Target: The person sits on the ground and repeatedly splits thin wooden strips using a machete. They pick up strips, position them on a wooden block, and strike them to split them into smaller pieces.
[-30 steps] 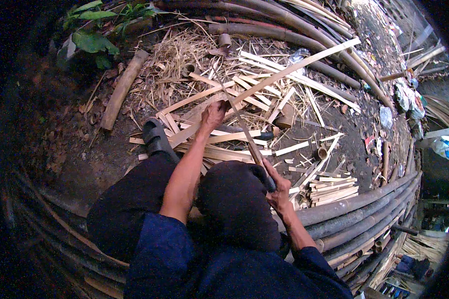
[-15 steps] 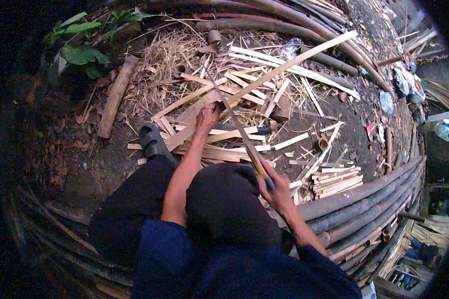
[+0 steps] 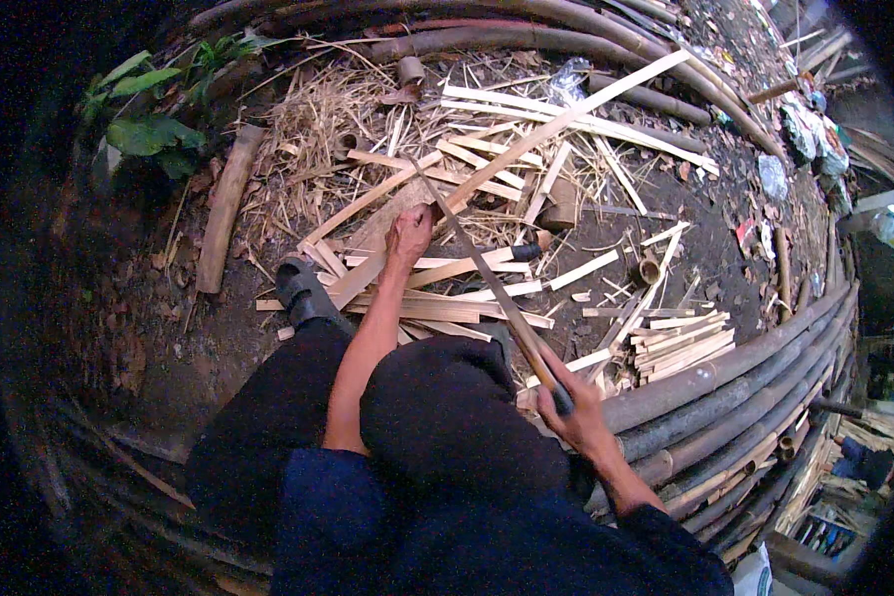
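My left hand (image 3: 409, 236) is closed on a long pale bamboo strip (image 3: 576, 127), near a flat wooden board (image 3: 375, 224). The strip slants up to the far right. Something small and dark shows at my left fingertips, too small to make out. In my closed right hand (image 3: 578, 409) is the handle of a long, thin, tapering handsaw (image 3: 479, 260). Its blade points away to the far left and crosses the strip just right of my left hand. Whether the blade touches the strip I cannot tell.
Loose bamboo strips (image 3: 437, 306) lie around my sandalled foot (image 3: 306, 288). A dark-handled tool (image 3: 526, 252) rests among them. Cut strips are stacked (image 3: 680, 348) at the right, beside thick bamboo poles (image 3: 705, 382). Shavings (image 3: 313, 119) and short bamboo tubes (image 3: 560, 204) lie farther off.
My right hand has drawn the saw back toward me and to the right. My left hand stays on the strip. The whole view has shifted slightly.
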### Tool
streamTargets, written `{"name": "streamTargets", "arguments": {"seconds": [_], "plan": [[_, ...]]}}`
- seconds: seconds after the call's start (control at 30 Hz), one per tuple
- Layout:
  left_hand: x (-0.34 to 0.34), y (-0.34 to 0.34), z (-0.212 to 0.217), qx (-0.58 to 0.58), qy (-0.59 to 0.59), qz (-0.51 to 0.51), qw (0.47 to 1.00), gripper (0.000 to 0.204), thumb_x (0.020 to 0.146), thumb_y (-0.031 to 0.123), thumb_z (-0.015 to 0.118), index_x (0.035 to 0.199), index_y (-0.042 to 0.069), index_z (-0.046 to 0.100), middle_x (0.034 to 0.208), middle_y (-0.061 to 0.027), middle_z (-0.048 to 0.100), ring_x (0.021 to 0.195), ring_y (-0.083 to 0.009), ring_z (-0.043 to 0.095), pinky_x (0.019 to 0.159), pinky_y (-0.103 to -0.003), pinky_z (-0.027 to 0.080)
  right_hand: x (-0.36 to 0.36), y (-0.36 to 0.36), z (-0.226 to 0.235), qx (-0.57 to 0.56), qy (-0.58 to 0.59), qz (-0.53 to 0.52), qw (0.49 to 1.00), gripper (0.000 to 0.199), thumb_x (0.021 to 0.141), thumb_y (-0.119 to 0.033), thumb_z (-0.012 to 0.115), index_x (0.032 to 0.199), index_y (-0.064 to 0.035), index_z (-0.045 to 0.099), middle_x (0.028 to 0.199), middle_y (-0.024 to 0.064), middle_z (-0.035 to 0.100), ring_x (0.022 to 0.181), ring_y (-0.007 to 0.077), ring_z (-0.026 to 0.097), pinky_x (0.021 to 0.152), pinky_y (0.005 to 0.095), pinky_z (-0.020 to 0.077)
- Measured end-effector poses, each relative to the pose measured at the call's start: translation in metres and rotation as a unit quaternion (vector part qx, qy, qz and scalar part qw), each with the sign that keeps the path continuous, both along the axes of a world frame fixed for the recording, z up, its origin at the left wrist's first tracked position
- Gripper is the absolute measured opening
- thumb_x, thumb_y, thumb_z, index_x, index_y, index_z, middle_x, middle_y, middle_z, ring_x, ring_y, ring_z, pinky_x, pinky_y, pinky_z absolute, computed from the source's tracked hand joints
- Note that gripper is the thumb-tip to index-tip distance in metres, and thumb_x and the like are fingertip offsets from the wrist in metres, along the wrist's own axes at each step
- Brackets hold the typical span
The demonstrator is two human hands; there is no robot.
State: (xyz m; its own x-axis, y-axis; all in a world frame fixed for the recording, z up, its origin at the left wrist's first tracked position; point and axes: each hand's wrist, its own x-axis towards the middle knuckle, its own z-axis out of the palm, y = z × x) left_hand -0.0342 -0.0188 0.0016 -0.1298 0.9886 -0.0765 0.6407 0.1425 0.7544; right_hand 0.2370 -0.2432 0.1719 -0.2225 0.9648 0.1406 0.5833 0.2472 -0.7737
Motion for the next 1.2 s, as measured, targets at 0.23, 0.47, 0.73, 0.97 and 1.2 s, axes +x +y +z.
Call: {"name": "streamTargets", "arguments": {"seconds": [0.23,0.47,0.73,0.97,1.2], "plan": [[0.017,-0.018,0.003,0.042,-0.011,-0.031,0.999,0.032,0.089,0.036,0.046,0.086,0.008,0.060,0.080,-0.0205,0.060,0.078,-0.0405,0.059,0.066,-0.045,0.045,-0.030,0.065,-0.035,-0.069,-0.079,-0.051,0.993,0.044,0.083,-0.018,0.062,0.126,-0.0127,0.055,0.071,0.0194,0.062,0.059,0.0243,0.066,0.057,0.0347,0.0498],[0.010,-0.029,0.012,0.032,-0.039,-0.078,0.996,0.041,0.088,0.042,0.053,0.101,0.004,0.062,0.094,-0.0251,0.059,0.092,-0.0366,0.059,0.080,-0.043,0.044,-0.023,0.077,-0.002,0.067,0.074,-0.130,0.987,0.045,0.084,-0.023,0.063,0.126,-0.0096,0.055,0.090,0.0161,0.068,0.074,0.0191,0.068,0.065,0.0326,0.0520],[0.063,0.019,0.036,0.225,0.153,-0.084,0.959,0.056,0.081,0.025,0.065,0.129,0.003,0.046,0.131,-0.0195,0.043,0.121,-0.0376,0.040,0.099,-0.048,0.034,0.075,0.014,-0.020,0.022,0.046,-0.438,0.897,0.058,0.089,-0.038,0.057,0.131,0.0007,0.048,0.100,0.0119,0.063,0.075,0.0122,0.055,0.067,0.0256,0.0461],[0.075,0.088,-0.005,0.093,0.141,-0.211,0.963,0.032,0.080,0.019,0.064,0.108,0.004,0.058,0.102,-0.0197,0.061,0.103,-0.0350,0.056,0.084,-0.047,0.045,0.093,-0.014,-0.116,-0.057,-0.118,-0.392,0.910,0.063,0.085,-0.036,0.062,0.138,-0.0100,0.040,0.099,0.0225,0.064,0.079,0.0311,0.066,0.069,0.0387,0.0501],[0.013,0.086,0.121,0.001,-0.024,-0.230,0.973,0.024,0.093,0.022,0.048,0.091,0.002,0.060,0.062,-0.0075,0.059,0.053,-0.0150,0.058,0.050,-0.030,0.047,0.078,-0.008,-0.177,-0.170,-0.262,-0.101,0.945,0.045,0.077,-0.027,0.069,0.111,-0.0006,0.057,0.098,0.0279,0.057,0.087,0.0449,0.057,0.075,0.0476,0.0484]]}}
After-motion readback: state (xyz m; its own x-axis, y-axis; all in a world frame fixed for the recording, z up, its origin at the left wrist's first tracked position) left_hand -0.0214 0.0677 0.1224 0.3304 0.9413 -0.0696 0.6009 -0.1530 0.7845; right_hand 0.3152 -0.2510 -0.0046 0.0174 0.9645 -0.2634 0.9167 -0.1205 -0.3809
